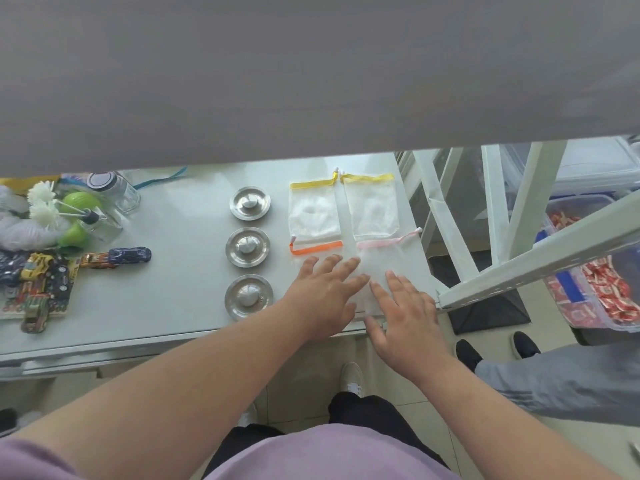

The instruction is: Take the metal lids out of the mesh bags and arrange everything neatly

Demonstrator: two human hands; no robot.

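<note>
Three round metal lids stand in a column on the pale table: the far lid (249,203), the middle lid (248,249) and the near lid (248,296). To their right lie flat white mesh bags: two with yellow trim (314,213) (372,206), one with orange trim (317,249) and one with pink trim (381,261). My left hand (323,296) lies flat, fingers spread, over the orange-trimmed bag. My right hand (405,313) presses flat on the pink-trimmed bag near the table's front right corner. Neither hand grips anything.
Toy cars (130,255), a wooden puzzle board (38,292), a glass jar (112,188) and green and white items crowd the table's left. A white metal frame (519,271) stands at the right, with bins of red packets (609,292). Another person's legs (554,375) stand nearby.
</note>
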